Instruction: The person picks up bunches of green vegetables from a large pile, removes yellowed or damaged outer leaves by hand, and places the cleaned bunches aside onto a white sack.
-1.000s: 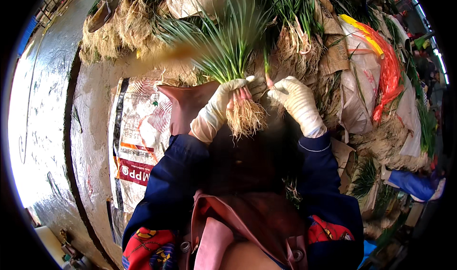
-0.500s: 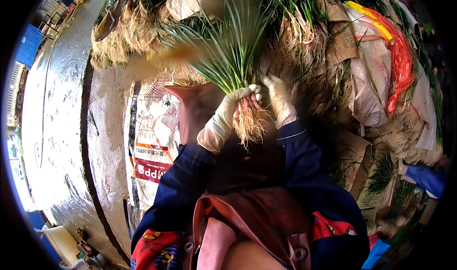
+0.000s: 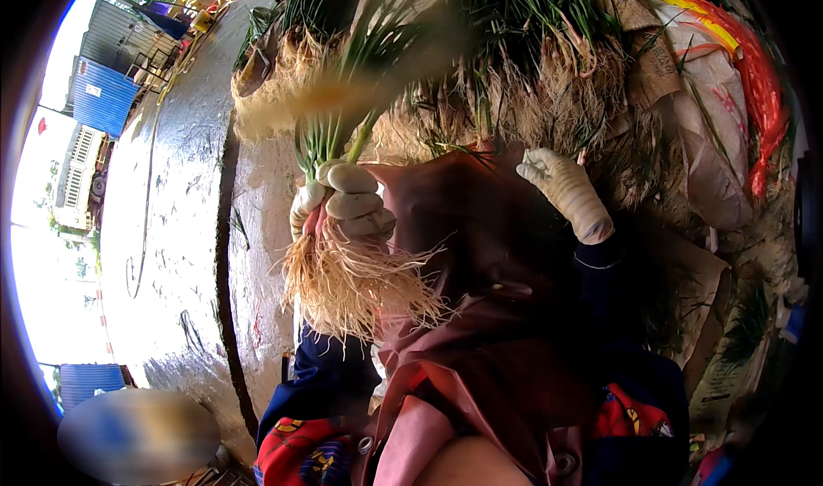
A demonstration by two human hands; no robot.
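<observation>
While left hand point(image 3: 356, 203) grips one spring-onion bunch point(image 3: 351, 285), right hand point(image 3: 567, 195) curls, cannot tell if pinching.

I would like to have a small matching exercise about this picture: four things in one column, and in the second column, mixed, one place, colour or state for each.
Things:
1. left hand
2. right hand
3. apron
4. red plastic

Descriptions:
A. reddish-brown, spread over the lap
B. far right, beside a pale sack
C. gloved, closed around green onions
D. gloved, apart from the held bunch

Right pairs: 1-C, 2-D, 3-A, 4-B
</observation>
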